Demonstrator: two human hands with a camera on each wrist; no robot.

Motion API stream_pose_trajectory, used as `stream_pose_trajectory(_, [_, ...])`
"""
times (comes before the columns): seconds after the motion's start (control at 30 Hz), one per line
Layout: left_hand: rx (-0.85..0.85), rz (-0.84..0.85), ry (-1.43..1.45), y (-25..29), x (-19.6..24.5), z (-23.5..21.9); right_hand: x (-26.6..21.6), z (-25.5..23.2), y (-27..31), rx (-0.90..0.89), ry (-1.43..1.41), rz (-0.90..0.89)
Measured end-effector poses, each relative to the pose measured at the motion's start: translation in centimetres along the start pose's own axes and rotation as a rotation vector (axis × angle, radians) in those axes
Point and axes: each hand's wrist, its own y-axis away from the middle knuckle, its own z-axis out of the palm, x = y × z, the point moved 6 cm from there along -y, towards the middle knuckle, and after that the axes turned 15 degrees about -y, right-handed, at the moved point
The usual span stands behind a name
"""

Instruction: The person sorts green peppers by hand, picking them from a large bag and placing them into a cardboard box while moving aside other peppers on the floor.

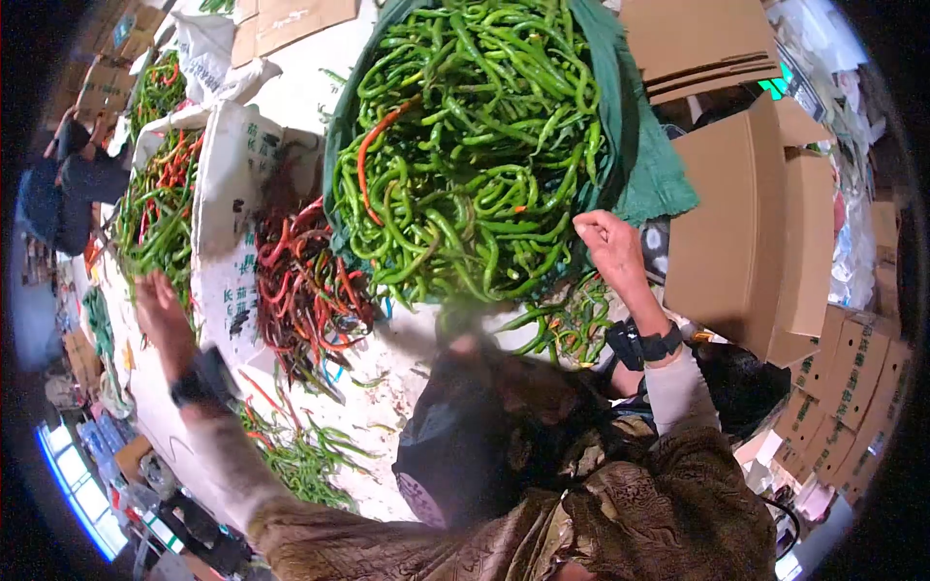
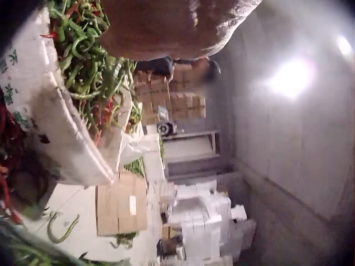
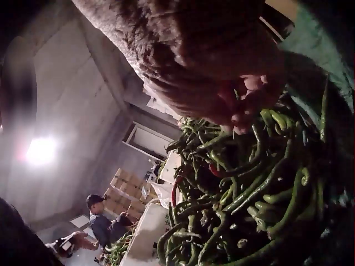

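My left hand (image 1: pixel 163 315), blurred by motion, is over the near edge of a white sack (image 1: pixel 228 208) of green and red chili peppers (image 1: pixel 160 218). Its fingers look loosely extended, with nothing visible in them. At the right rim of a green sack (image 1: pixel 630 126), full of long green chili peppers (image 1: pixel 475 145), is my right hand (image 1: pixel 612 254), its fingers curled. Between those fingers, the right wrist view shows a bit of red and green, a chili pepper (image 3: pixel 226 93) mostly hidden by the hand. One long red chili pepper (image 1: pixel 373 160) lies on the green heap.
Dark red peppers (image 1: pixel 300 281) are piled between the two sacks. Loose green peppers (image 1: pixel 310 460) lie on the white surface below. An open cardboard box (image 1: pixel 727 232) stands at the right. Another person (image 3: pixel 102 224) is beyond the sacks.
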Motion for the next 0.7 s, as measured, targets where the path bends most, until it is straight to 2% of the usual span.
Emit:
stream_pose_trajectory(0.03, [0.054,-0.250,0.316,4.0,5.7,5.0,0.1,-0.6,-0.8,0.015,0.010,-0.001])
stream_pose_trajectory(0.07, [-0.069,-0.205,0.420,7.8,10.0,9.4,-0.2,-1.0,-2.0,0.029,0.036,-0.072])
stream_pose_trajectory(0.1, [-0.072,-0.467,0.470,9.7,6.6,12.0,-0.4,-1.3,-3.2,0.036,0.060,-0.141])
stream_pose_trajectory(0.13, [-0.355,-0.351,0.547,12.7,6.3,14.9,-0.5,-1.7,-4.6,0.070,0.040,-0.169])
stream_pose_trajectory(0.17, [-0.382,-0.460,0.529,15.7,8.9,17.5,-1.4,-2.2,-6.1,0.110,0.155,-0.237])
stream_pose_trajectory(0.2, [-0.378,-0.610,0.531,20.3,8.4,20.5,-2.0,-2.6,-8.7,0.165,0.107,-0.307])
stream_pose_trajectory(0.23, [-0.321,-0.660,0.514,22.1,9.4,21.4,-2.0,-2.7,-9.9,0.146,0.028,-0.312])
stream_pose_trajectory(0.27, [-0.366,-0.649,0.587,23.4,9.7,22.2,-1.5,-2.7,-10.9,0.151,-0.018,-0.305])
stream_pose_trajectory(0.3, [-0.343,-0.638,0.533,24.2,10.5,22.5,-2.1,-2.2,-10.0,0.136,-0.077,-0.257])
stream_pose_trajectory(0.4, [-0.367,-0.447,0.213,24.4,13.5,22.6,-2.0,0.1,-6.5,0.090,-0.094,-0.176])
stream_pose_trajectory(0.47, [-0.375,-0.262,0.113,23.7,15.1,23.2,-1.7,1.8,-3.2,0.071,-0.066,-0.164])
stream_pose_trajectory(0.5, [-0.344,-0.129,0.084,23.5,15.4,23.8,-1.4,3.0,-1.7,0.021,-0.038,-0.143])
stream_pose_trajectory(0.53, [-0.375,-0.065,0.047,23.4,15.4,24.4,-1.2,4.1,-0.5,-0.028,-0.010,-0.125])
stream_pose_trajectory(0.6, [-0.393,0.284,-0.213,23.1,18.0,25.8,-0.6,6.3,1.5,-0.108,-0.031,-0.108])
stream_pose_trajectory(0.67, [-0.410,0.481,-0.455,23.8,19.4,27.4,-0.4,8.3,2.7,-0.156,-0.024,-0.063])
stream_pose_trajectory(0.7, [-0.437,0.468,-0.437,24.2,18.1,28.2,-0.5,9.1,3.1,-0.179,0.039,-0.094])
